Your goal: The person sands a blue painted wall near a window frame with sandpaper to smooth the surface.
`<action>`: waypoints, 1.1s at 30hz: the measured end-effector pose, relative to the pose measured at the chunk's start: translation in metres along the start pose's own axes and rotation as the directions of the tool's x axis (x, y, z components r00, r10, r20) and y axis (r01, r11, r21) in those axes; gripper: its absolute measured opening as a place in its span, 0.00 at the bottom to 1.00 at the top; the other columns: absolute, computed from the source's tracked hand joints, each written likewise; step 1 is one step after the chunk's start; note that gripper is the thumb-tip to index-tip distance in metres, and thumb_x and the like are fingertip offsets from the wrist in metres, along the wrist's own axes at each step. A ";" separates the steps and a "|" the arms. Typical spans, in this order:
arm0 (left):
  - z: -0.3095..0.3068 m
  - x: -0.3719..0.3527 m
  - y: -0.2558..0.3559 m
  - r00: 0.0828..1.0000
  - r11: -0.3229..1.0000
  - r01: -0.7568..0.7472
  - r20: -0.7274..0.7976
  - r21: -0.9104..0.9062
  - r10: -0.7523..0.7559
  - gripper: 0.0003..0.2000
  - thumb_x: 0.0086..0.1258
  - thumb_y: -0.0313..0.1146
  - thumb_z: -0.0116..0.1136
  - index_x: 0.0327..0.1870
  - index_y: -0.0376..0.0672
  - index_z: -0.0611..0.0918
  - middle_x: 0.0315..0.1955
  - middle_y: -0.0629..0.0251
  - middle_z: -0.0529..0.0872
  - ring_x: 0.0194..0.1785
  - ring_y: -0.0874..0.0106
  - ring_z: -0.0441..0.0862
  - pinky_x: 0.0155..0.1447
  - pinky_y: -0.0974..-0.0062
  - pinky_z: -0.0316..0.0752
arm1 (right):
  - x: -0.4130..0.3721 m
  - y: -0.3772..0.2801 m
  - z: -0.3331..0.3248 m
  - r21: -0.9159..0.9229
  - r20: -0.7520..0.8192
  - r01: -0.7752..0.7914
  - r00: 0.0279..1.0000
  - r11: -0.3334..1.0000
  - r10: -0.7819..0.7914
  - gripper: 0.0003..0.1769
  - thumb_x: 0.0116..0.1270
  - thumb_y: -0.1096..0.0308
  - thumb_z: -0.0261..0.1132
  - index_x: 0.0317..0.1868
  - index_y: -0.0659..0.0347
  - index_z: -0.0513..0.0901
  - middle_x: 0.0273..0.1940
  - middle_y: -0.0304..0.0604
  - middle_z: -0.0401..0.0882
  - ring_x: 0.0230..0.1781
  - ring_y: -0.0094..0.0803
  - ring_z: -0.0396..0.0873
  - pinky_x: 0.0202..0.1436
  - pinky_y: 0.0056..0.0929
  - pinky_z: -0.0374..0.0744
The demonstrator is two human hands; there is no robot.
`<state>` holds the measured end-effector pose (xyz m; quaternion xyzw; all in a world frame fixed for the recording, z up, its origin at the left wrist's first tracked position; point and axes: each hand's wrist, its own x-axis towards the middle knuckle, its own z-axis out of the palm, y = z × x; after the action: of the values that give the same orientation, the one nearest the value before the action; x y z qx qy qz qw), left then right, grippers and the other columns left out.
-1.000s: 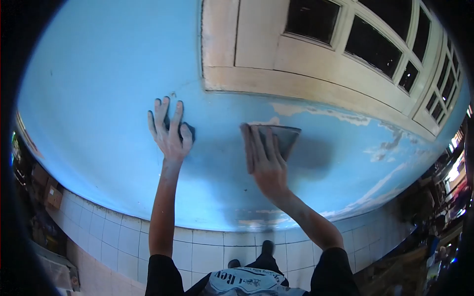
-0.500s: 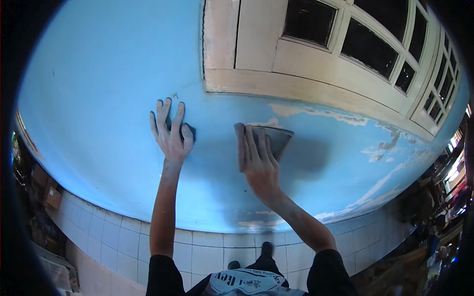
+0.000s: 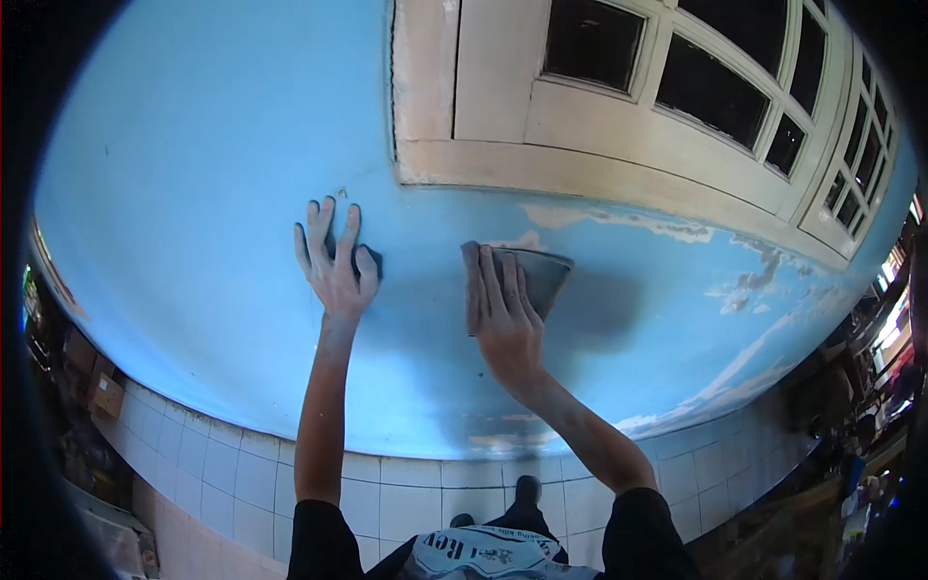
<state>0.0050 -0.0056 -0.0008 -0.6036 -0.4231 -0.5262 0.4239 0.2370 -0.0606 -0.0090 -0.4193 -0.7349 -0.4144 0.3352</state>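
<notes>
I count one cream window frame (image 3: pixel 493 77) with dark panes (image 3: pixel 715 92), upper right. Below, I log white floor tiles (image 3: pixel 408 503); far left, a brown box (image 3: pixel 105 395); right edge, indistinct clutter (image 3: pixel 894 391).

One sheet (image 3: pixel 547 276), one wall (image 3: pixel 222 193), two shoes (image 3: pixel 528 490)

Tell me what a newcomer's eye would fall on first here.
Likely the blue wall across the middle of the view, with pale patches under the window at upper right. Then the right hand, holding a grey sheet against the wall near the centre, and the left hand, spread on it farther left.
</notes>
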 end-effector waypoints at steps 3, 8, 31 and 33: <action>-0.003 0.003 -0.003 1.000 1.000 -0.002 -0.021 0.010 0.003 0.21 0.74 0.37 0.38 0.64 0.41 0.74 0.68 0.49 0.66 0.72 0.48 0.60 0.73 0.43 0.46 | -0.004 0.008 -0.003 0.023 -0.014 0.019 1.000 1.000 -0.018 0.30 0.61 0.71 0.58 0.66 0.64 0.71 0.63 0.49 0.73 0.61 0.47 0.75 0.61 0.40 0.78; 0.000 0.004 -0.001 0.998 1.000 0.016 -0.067 -0.001 -0.016 0.21 0.71 0.36 0.42 0.62 0.46 0.77 0.65 0.52 0.71 0.71 0.53 0.63 0.71 0.44 0.51 | 0.005 0.002 -0.002 -0.044 -0.018 0.014 1.000 0.999 -0.015 0.30 0.59 0.71 0.59 0.64 0.66 0.72 0.62 0.51 0.74 0.59 0.49 0.76 0.61 0.39 0.78; 0.001 0.003 0.001 1.000 1.000 0.003 -0.027 0.007 -0.003 0.22 0.73 0.37 0.38 0.64 0.42 0.75 0.67 0.50 0.68 0.72 0.50 0.60 0.73 0.45 0.48 | 0.008 0.004 -0.012 0.055 -0.006 -0.056 0.998 0.997 0.057 0.33 0.55 0.72 0.61 0.65 0.63 0.72 0.62 0.47 0.75 0.57 0.46 0.78 0.59 0.33 0.80; 0.001 0.006 -0.006 0.999 1.000 -0.014 -0.034 0.018 0.015 0.22 0.72 0.37 0.38 0.64 0.42 0.75 0.67 0.50 0.68 0.73 0.50 0.60 0.73 0.45 0.48 | 0.013 0.003 -0.011 0.119 -0.065 -0.095 0.993 0.988 0.103 0.33 0.55 0.72 0.61 0.65 0.63 0.72 0.62 0.47 0.75 0.57 0.45 0.78 0.59 0.32 0.79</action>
<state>0.0001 -0.0029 0.0060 -0.5938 -0.4162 -0.5296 0.4401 0.2356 -0.0652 0.0076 -0.4201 -0.7237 -0.3686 0.4049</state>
